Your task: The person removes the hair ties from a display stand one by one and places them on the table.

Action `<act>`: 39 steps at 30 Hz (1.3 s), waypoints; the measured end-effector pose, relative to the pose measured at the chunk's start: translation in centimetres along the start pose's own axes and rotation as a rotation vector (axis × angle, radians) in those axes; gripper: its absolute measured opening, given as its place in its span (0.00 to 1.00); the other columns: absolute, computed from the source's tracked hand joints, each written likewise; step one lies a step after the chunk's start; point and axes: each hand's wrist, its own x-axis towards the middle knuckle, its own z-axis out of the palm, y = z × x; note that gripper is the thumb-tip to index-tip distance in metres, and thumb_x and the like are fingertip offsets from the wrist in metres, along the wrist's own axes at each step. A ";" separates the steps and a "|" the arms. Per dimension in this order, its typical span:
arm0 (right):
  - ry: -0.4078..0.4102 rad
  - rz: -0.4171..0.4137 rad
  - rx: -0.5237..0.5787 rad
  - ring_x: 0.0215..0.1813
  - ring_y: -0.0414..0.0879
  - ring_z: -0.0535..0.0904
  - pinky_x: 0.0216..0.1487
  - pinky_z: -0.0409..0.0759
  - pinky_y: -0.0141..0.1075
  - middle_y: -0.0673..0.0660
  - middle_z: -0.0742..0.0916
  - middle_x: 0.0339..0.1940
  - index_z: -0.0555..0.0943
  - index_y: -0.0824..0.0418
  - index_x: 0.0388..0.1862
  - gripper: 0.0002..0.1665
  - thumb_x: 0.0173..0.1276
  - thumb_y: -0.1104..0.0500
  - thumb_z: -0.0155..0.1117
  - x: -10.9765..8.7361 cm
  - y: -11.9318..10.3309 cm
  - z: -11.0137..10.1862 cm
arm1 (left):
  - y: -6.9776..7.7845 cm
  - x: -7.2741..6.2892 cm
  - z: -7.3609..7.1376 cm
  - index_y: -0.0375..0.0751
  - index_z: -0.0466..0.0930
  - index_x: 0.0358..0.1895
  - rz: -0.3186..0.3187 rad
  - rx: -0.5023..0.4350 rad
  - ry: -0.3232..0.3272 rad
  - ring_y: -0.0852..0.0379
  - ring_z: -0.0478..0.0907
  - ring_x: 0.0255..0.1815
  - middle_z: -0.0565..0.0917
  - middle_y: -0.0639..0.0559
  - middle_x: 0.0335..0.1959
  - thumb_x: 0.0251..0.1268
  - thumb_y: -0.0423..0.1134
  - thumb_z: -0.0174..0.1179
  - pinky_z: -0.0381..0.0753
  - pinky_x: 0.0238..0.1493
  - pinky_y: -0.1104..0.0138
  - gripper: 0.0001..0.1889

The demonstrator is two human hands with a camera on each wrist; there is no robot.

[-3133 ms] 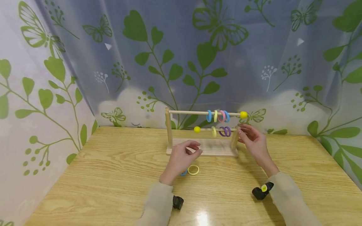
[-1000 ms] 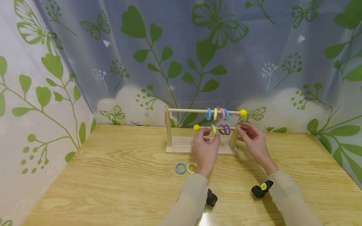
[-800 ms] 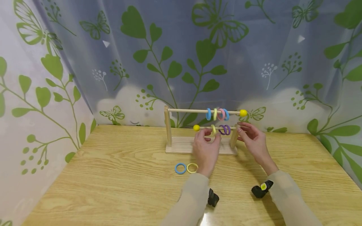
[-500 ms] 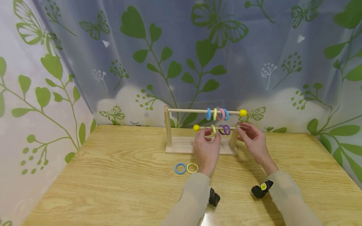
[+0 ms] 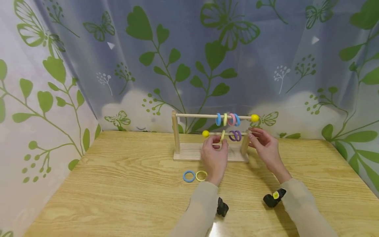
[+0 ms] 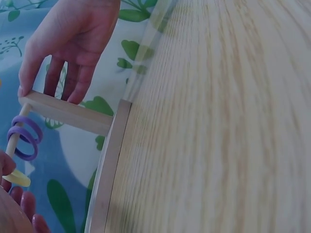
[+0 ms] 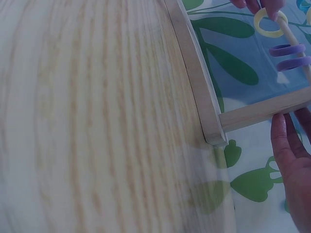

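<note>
A wooden ring stand (image 5: 189, 152) has two rods. My left hand (image 5: 215, 158) pinches a yellow ring (image 5: 223, 135) that hangs on the lower rod, a short way right of the rod's yellow end ball (image 5: 205, 134). In the right wrist view the fingertips meet the same yellow ring (image 7: 262, 30) at the rod. Two purple rings (image 5: 235, 136) hang to its right. My right hand (image 5: 266, 149) holds the top of the short right post (image 6: 68, 112), thumb on the near side and fingers behind.
On the upper rod (image 5: 195, 116) hang blue, yellow and pink rings (image 5: 231, 119), short of a yellow ball (image 5: 254, 118). A blue ring (image 5: 189, 176) and a yellow ring (image 5: 201, 176) lie on the table (image 5: 124, 191) in front of the stand. A patterned curtain (image 5: 177, 65) stands behind.
My left hand has come right and up from the stand's front left to the yellow ring on the lower rod. That ring has lately turned more edge-on. My right hand stays at the post.
</note>
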 end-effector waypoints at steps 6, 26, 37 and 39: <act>-0.003 -0.009 0.011 0.50 0.32 0.85 0.44 0.87 0.28 0.39 0.88 0.49 0.76 0.73 0.64 0.22 0.76 0.63 0.61 0.1 0.0 0.0 | -0.1 0.3 -0.1 0.48 0.88 0.39 0.012 -0.022 0.001 0.52 0.86 0.33 0.90 0.49 0.38 0.62 0.42 0.71 0.79 0.37 0.68 0.06; 0.000 -0.011 0.012 0.50 0.33 0.85 0.44 0.87 0.28 0.38 0.89 0.49 0.76 0.73 0.63 0.21 0.76 0.63 0.61 0.1 0.1 0.0 | -0.1 0.6 -0.8 0.50 0.88 0.39 0.023 -0.017 0.023 0.58 0.85 0.32 0.90 0.57 0.36 0.62 0.42 0.71 0.79 0.37 0.68 0.04; 0.001 -0.006 0.008 0.50 0.31 0.85 0.44 0.87 0.29 0.38 0.88 0.49 0.76 0.72 0.64 0.21 0.76 0.63 0.61 -0.1 0.1 0.1 | -0.3 0.7 -1.5 0.50 0.88 0.39 0.024 -0.010 0.042 0.61 0.84 0.30 0.90 0.57 0.36 0.62 0.42 0.71 0.79 0.36 0.68 0.05; 0.002 -0.004 0.007 0.50 0.31 0.85 0.45 0.87 0.29 0.38 0.88 0.49 0.76 0.72 0.64 0.21 0.76 0.63 0.61 -0.1 0.0 0.1 | -0.3 0.8 -1.6 0.49 0.88 0.39 0.028 -0.012 0.050 0.61 0.84 0.30 0.90 0.57 0.36 0.62 0.42 0.71 0.79 0.36 0.68 0.05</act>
